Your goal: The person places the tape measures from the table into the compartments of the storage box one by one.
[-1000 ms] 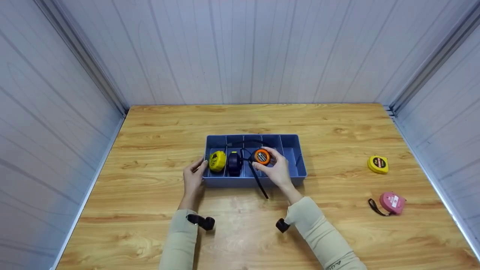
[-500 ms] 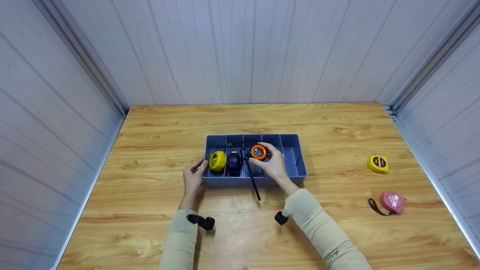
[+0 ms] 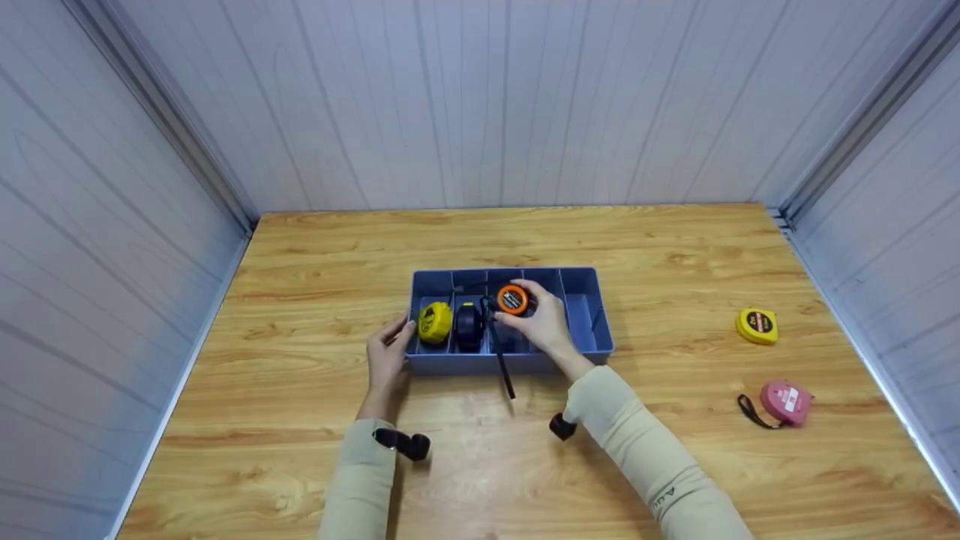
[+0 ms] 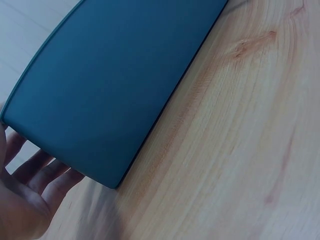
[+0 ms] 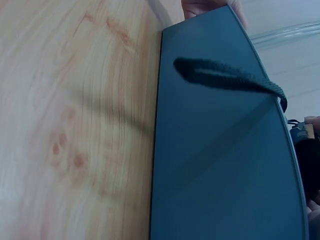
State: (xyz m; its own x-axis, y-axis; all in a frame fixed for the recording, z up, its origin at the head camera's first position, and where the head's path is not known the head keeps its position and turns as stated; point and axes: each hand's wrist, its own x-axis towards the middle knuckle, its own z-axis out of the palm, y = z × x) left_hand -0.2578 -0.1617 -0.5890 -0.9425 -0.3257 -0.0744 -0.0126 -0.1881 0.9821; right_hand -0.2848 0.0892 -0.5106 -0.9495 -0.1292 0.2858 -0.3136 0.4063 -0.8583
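A blue compartment box (image 3: pixel 480 364) lies lengthwise on the table. My left hand (image 3: pixel 387 354) holds its left end, thumb at the rim and fingers along the outer wall (image 4: pixel 45 180). Above the middle compartments, my right hand (image 3: pixel 546 322) grips an orange and black tape measure (image 3: pixel 512 300) by its sides. Its black strap (image 5: pixel 225 77) hangs over the front wall. A yellow tape measure (image 3: pixel 434 323) stands in the leftmost compartment, and a dark blue tape measure (image 3: pixel 469 328) in the one beside it. A black strap (image 3: pixel 480 285) lies across the dividers behind them.
To the right on the wooden table (image 3: pixel 300 300) lie another yellow tape measure (image 3: pixel 757 326) and a pink tape measure (image 3: pixel 786 403) with a black wrist loop. Pale panels (image 3: pixel 465 105) enclose the back and both sides.
My right hand has moved left and slightly back with the orange and black tape measure, and the hanging strap has shifted left with it. My left hand has stayed at the box's end.
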